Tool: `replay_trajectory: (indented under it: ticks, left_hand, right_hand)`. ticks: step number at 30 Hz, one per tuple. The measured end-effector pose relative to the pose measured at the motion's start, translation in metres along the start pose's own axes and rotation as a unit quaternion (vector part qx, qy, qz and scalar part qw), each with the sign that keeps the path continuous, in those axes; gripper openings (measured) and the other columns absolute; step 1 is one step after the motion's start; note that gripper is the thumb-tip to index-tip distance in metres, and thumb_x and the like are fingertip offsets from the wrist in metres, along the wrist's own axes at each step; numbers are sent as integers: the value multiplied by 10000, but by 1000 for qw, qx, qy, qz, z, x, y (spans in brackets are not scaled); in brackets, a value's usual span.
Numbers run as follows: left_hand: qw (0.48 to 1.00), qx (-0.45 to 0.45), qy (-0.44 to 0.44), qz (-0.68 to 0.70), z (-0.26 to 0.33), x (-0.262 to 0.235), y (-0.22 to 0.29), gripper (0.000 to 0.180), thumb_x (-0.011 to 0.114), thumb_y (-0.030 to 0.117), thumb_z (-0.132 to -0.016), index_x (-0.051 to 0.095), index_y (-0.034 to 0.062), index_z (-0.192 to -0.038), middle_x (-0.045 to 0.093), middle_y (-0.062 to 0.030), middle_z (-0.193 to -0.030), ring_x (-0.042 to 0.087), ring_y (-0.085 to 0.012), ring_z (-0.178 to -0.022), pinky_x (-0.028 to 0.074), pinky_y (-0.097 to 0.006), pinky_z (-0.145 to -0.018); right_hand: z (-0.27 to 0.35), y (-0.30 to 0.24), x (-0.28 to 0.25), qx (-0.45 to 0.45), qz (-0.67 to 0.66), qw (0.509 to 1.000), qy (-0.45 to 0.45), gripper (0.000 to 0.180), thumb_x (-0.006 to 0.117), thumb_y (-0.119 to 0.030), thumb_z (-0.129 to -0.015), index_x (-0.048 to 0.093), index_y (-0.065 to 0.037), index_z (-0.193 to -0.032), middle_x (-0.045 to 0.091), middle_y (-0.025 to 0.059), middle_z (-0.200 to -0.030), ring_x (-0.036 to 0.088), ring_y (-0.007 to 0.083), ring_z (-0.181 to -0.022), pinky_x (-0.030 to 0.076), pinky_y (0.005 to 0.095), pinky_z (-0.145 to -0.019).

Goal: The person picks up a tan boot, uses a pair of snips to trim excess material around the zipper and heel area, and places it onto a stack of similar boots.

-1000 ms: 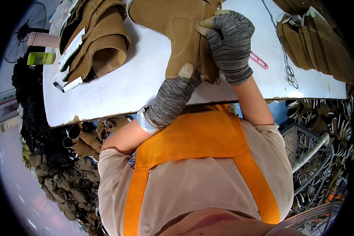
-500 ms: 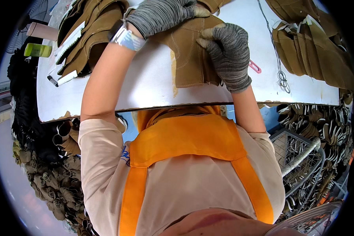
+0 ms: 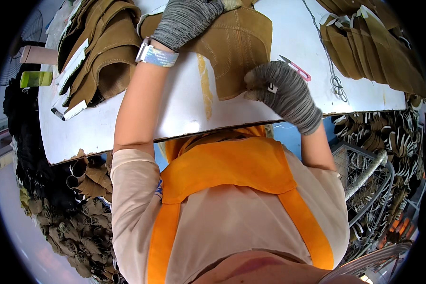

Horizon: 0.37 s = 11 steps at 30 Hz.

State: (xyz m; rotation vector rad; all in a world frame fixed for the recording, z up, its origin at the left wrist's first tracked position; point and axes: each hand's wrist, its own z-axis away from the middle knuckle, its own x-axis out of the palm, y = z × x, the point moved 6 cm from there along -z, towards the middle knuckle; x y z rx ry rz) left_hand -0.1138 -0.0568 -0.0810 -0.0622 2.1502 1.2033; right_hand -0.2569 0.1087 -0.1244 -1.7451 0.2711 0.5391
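A brown suede boot upper with curved stitching lies on the white table in front of me. My left hand, in a grey knit glove, grips its far part; some fingers run out of the picture's top. My right hand, gloved alike, is closed, its fingertips at the upper's near lower corner. A small white thing with a dark mark shows against the right hand's fingers; what it is I cannot make out. Just beyond that hand lies a pink-handled cutter.
Stacked brown uppers stand at the left, more uppers at the right. Small scissors on a cord, a black marker and a yellow-green container are on the table. A wire cart stands at lower right.
My right hand has slid down toward the near edge, from the upper's right side to its lower corner. The upper has shifted and shows more of its surface. My left hand still holds the far part.
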Motion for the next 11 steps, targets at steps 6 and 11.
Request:
replay_trajectory:
  ticks: [6, 11]
  left_hand:
    - [989, 121, -18, -89, 9, -2, 18, 315, 597, 310, -977, 710, 22, -1035, 698, -200, -912, 664, -362, -859, 512, -411, -790]
    - [990, 59, -107, 77, 11, 4, 11, 316, 566, 250, -1008, 655, 117, -1280, 684, -170, -1206, 683, -244, -1074, 514, -360, -945]
  right_hand:
    - [-39, -17, -13, -61, 161, 957, 234, 241, 768, -211, -839, 681, -90, -1029, 683, 79, -883, 671, 227, -785, 551, 328, -735]
    - [-49, -5, -5, -46, 186, 949, 250, 237, 732, -199, -856, 662, -94, -1056, 685, 106, -939, 677, 282, -841, 558, 367, -777]
